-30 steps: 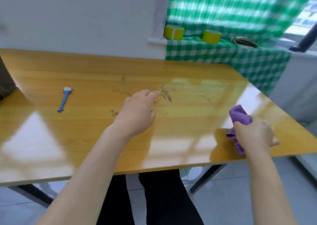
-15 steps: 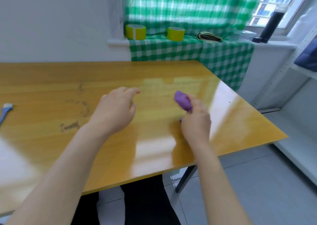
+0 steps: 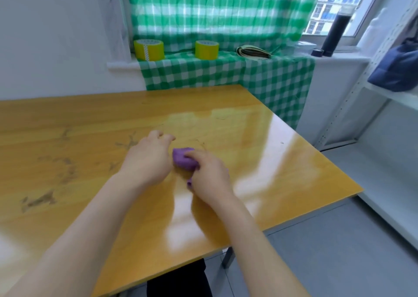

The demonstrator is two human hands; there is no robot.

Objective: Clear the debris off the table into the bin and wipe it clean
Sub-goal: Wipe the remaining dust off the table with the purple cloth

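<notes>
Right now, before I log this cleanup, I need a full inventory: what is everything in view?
table: one, yellow wood, fills the foreground
smears: several, brown, table's left half
rag: one, purple, mid-table in the right hand
tape rolls: two, yellow, on the sill
checked cloth: one, green-white, draped over the sill
curtain: one, green-white, above the sill
notebook: one, dark, on the sill right of the tape
flask: one, black, sill's right end
garment: one, blue, right shelf
left hand: one, fingers loose, beside the rag
right hand: one, holds the rag

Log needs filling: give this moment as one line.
step: wipe; right hand: grips purple cloth; left hand: open; table: brown smears
</notes>
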